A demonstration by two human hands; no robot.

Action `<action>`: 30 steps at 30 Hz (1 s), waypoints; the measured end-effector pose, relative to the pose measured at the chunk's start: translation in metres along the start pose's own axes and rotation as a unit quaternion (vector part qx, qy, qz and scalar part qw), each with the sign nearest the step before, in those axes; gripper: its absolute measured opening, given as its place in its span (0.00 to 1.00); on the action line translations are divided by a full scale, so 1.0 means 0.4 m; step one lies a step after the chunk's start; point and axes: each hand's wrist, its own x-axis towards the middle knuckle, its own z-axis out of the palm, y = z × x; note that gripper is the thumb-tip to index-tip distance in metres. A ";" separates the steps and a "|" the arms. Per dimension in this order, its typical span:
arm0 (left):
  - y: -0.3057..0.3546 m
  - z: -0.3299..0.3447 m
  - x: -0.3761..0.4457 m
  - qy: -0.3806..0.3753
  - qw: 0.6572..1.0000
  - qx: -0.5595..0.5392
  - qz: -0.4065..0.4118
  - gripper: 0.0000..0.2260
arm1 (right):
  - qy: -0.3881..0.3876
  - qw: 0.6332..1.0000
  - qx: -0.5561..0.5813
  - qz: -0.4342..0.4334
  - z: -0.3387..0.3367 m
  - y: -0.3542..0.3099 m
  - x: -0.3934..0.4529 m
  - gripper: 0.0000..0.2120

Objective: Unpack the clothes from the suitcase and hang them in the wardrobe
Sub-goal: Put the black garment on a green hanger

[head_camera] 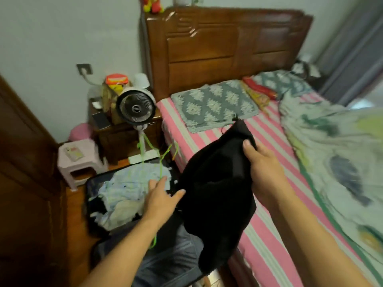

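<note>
While black garment (pixel 215 183) hangs, suitcase (pixel 91 183) partly hidden.

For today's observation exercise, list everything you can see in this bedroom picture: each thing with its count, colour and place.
Soft black garment: one, black, held up over the bed edge.
Open suitcase: one, dark, on the floor, pale clothes inside.
Striped sheet: one, pink and white, on the bed.
Patterned pillow: one, grey-green, by the wooden headboard.
Round fan: one, white, beside the bed.
Plastic stool: one, pink, left of the suitcase.
Left hand: open, over the suitcase.
Right hand: gripping the garment.
</note>
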 end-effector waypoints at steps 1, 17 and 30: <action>0.051 0.025 -0.008 -0.024 0.999 0.009 0.039 0.34 | 0.019 0.999 0.030 -0.005 -0.017 -0.030 -0.023 0.11; 0.563 0.413 -0.186 -0.271 0.916 -0.009 0.297 0.17 | 0.480 0.869 -0.020 -0.118 -0.856 -0.137 -0.392 0.09; 0.674 0.909 -0.350 -0.296 0.941 -0.033 0.161 0.13 | 0.245 0.874 -0.179 0.378 -1.454 0.382 -0.474 0.10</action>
